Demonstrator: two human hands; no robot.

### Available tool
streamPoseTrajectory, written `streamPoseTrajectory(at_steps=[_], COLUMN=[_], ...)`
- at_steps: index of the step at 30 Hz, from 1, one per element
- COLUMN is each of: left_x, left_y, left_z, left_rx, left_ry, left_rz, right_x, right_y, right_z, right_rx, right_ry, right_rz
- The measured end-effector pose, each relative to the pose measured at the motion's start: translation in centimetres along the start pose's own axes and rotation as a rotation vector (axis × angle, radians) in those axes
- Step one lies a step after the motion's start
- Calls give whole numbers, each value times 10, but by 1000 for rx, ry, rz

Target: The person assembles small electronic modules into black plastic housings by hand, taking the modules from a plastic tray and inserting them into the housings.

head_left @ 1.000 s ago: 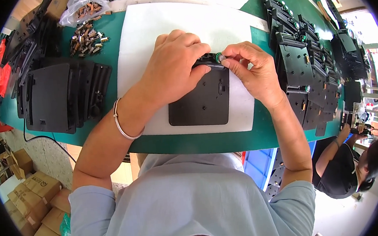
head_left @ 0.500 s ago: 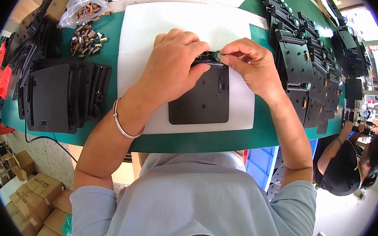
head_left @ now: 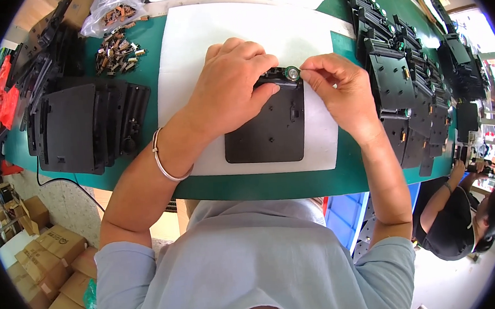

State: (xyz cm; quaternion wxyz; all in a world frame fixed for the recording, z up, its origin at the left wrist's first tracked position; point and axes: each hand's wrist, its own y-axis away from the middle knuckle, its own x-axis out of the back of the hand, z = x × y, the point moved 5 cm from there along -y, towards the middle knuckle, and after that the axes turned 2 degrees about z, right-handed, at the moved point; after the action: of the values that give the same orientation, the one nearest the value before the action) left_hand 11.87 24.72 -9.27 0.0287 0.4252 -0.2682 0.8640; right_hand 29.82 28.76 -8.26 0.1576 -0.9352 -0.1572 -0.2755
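Note:
A flat black plastic panel (head_left: 269, 133) lies on a white mat (head_left: 205, 37) on the green table. My left hand (head_left: 228, 87) presses down on the panel's far left edge, fingers curled over it. My right hand (head_left: 338, 93) pinches a small round silver-and-green part (head_left: 292, 72) at the panel's far edge, thumb and forefinger closed on it. A silver bangle sits on my left wrist.
A stack of black panels (head_left: 85, 128) lies at the left, with a pile of small metal parts (head_left: 115, 49) and a plastic bag behind it. Finished black panels (head_left: 397, 81) lie in rows at the right. Cardboard boxes (head_left: 48, 254) stand on the floor; another person (head_left: 470, 219) sits at lower right.
My right hand has shifted slightly, and the round part now shows between its fingertips at the panel's edge. My left hand stays put.

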Motion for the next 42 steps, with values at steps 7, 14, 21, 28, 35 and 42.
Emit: streamPoseTrajectory(at_steps=[7,14,21,28,35,42], left_x=[1,2,3,3,3,0], left_y=[0,-1,-2,-1,0,-2], left_z=[-2,1,0,0,0,-1], left_rx=[9,8,-17,-18,-10,-23], left_ry=[-10,-10,-18,-6,-10,-1], left_rz=[-26,-14,-6,-18,-19,15], right_x=[0,-2,-5,-5,-6,-8], right_y=[-11,-16,-22,-17,-14,-11], right_z=[-6,6,9,9,-3,-3], right_rx=[5,-342,-526,-236,-35,44], right_ry=[78,-100,-199,-252,-67,5], right_rz=[-91,-194,-315,-253,-187,-108])
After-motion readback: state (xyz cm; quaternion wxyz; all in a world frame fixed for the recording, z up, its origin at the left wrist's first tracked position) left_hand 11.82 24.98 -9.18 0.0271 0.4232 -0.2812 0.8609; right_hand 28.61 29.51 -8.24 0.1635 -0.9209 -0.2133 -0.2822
